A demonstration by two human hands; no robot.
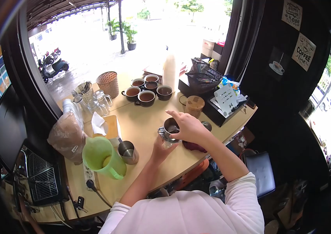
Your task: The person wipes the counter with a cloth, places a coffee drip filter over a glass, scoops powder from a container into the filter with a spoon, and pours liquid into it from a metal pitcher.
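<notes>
Near the table's front edge, a metal drip coffee filter point(172, 125) sits on a small clear glass point(167, 144). My left hand point(159, 151) is wrapped around the glass from the left and below. My right hand point(190, 126) grips the filter's rim from the right, thumb on the near side and fingers over the far side. The filter's inside looks dark; its contents are not clear. Just beyond my right hand stands a clear jar of brown powder point(194, 106). A dark round lid point(206, 125) and a dark red cloth point(193, 147) lie beside my right forearm.
Several dark cups of brown drink point(146, 98) stand at the back, beside a tall pale bottle point(169, 70). To the left are a green pitcher point(103, 158), a steel jug point(128, 152), a tissue box point(112, 126) and glass mugs point(102, 102). A black organizer point(204, 78) stands back right.
</notes>
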